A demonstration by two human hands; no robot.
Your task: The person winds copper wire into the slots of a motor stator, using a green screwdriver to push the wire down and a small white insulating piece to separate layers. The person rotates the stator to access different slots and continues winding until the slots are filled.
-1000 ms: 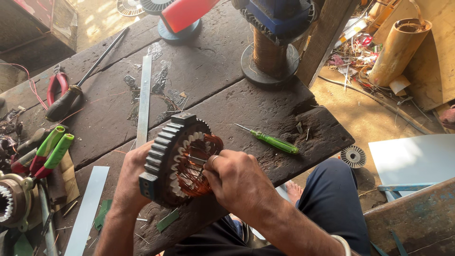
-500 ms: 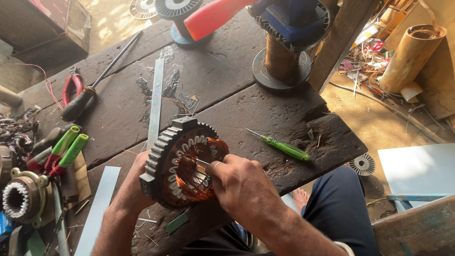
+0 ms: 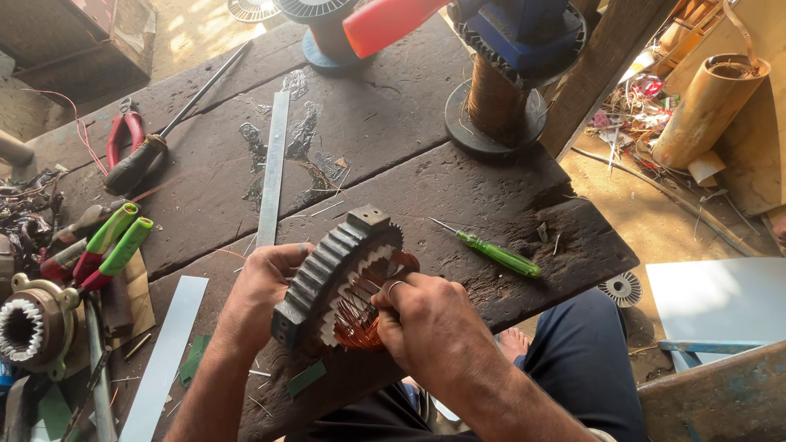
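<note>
A round finned grey motor stator [image 3: 327,274] with copper windings stands tilted on edge on the dark wooden workbench [image 3: 426,180]. My left hand [image 3: 262,282] grips its outer finned rim from the left. My right hand [image 3: 422,323], a ring on one finger, is closed over the copper coils [image 3: 360,323] at the stator's open face, fingers pressed into the winding. A green-handled screwdriver [image 3: 495,252] lies on the bench just right of the stator, untouched.
Pliers with green and red handles [image 3: 110,241], red-handled pliers [image 3: 123,135], a long black-handled screwdriver [image 3: 164,135] and a second stator [image 3: 29,327] lie at left. A metal strip [image 3: 273,168] crosses the bench. A copper wire spool [image 3: 495,102] stands behind. My leg [image 3: 573,360] is below the bench edge.
The view has shifted slightly. My right hand has pushed deeper onto the copper windings, and the stator is tilted more on edge in my left hand.
</note>
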